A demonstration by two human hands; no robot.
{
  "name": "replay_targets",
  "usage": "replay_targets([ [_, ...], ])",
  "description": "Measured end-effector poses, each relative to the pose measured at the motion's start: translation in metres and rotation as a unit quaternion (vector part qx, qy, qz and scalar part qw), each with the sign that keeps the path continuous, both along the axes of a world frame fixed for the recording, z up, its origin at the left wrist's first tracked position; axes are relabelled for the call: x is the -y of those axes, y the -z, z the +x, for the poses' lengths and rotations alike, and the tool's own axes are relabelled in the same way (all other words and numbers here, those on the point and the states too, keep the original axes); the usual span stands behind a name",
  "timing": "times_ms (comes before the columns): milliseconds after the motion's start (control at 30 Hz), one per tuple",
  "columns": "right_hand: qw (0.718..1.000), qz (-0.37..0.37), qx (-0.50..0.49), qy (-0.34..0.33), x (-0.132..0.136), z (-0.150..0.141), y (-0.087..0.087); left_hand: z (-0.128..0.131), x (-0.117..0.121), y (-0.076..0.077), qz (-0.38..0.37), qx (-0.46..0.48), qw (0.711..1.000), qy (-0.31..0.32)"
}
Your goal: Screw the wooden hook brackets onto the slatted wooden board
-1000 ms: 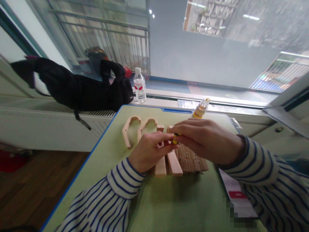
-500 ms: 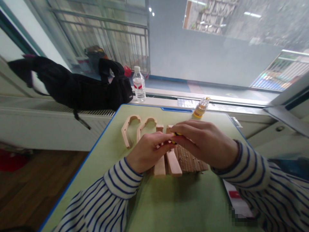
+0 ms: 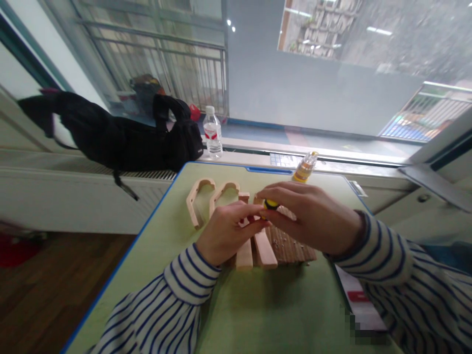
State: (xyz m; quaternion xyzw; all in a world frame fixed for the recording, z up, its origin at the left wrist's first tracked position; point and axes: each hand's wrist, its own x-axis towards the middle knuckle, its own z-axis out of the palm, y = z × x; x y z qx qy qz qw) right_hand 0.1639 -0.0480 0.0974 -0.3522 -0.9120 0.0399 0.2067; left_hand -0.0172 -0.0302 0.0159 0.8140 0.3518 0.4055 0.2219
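My right hand (image 3: 313,216) is closed around a small yellow and black tool handle (image 3: 271,204), held over the wooden pieces. My left hand (image 3: 226,231) is pinched shut right beside it, fingertips meeting the tool's lower end; what they pinch is too small to make out. Under both hands lie two straight wooden bars (image 3: 258,248) and a slatted wooden panel (image 3: 291,246) with small metal bits scattered on it. Two curved wooden arches (image 3: 201,199) lie to the left on the green table (image 3: 258,305).
An amber bottle (image 3: 305,168) stands at the table's far edge. A clear water bottle (image 3: 213,132) and a black bag (image 3: 118,135) rest on the windowsill beyond. A white and red paper (image 3: 359,297) lies at the right. The table's blue left edge drops to wooden floor.
The yellow tool handle shows more between my right fingers now; both hands stay together over the wooden bars with only slight shifts.
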Motion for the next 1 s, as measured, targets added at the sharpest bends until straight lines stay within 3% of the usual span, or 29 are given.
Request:
replay_targets([
  [100, 1.000, 0.022, -0.001, 0.012, 0.0002, 0.0032, -0.0061, -0.0007, -0.0003, 0.0006, -0.003, -0.002, 1.000, -0.004],
  [233, 0.999, -0.004, 0.025, -0.027, 0.0004, 0.0043, -0.0108, -0.0004, -0.0001, 0.0039, -0.012, 0.008, 1.000, -0.005],
  [1000, 0.999, 0.010, 0.038, 0.005, -0.0001, 0.0051, -0.0034, 0.0004, -0.0013, 0.0060, -0.048, -0.010, 0.997, 0.052],
])
